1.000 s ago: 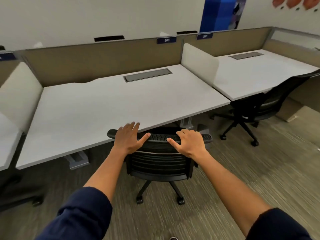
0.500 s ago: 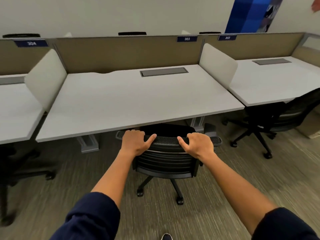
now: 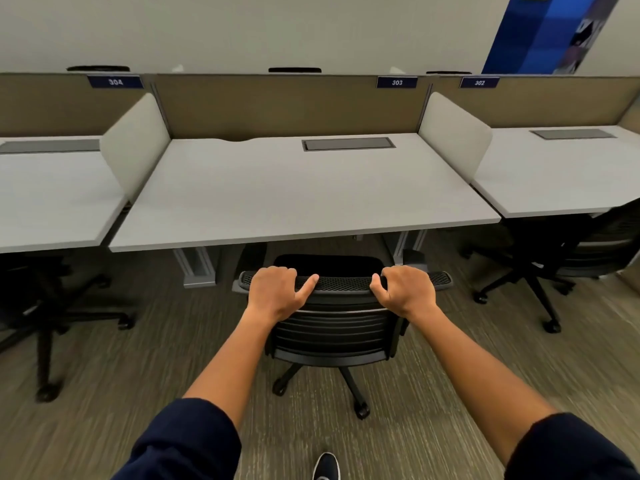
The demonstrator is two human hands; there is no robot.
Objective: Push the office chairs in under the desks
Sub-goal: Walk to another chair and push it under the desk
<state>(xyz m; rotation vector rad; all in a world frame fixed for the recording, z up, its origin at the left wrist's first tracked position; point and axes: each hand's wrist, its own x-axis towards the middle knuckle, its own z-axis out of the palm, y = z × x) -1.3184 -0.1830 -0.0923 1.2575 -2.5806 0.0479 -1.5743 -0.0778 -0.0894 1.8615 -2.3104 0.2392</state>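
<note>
Your left hand (image 3: 277,293) and right hand (image 3: 404,292) are both curled over the perforated mesh top edge of the black office chair (image 3: 337,320), fingers wrapped forward, thumbs resting on the near side. Below your hands the chair back is ribbed in horizontal slats, above a star base on casters. Just beyond your knuckles sits the smooth pale-grey desk (image 3: 294,195); the chair's seat lies partly beneath its front edge. Grey metal desk legs (image 3: 197,265) stand either side of the chair, beyond your hands. Off to your right, another black chair (image 3: 568,258) sits under the neighbouring desk. Striped grey-brown carpet (image 3: 145,368) covers the floor.
</note>
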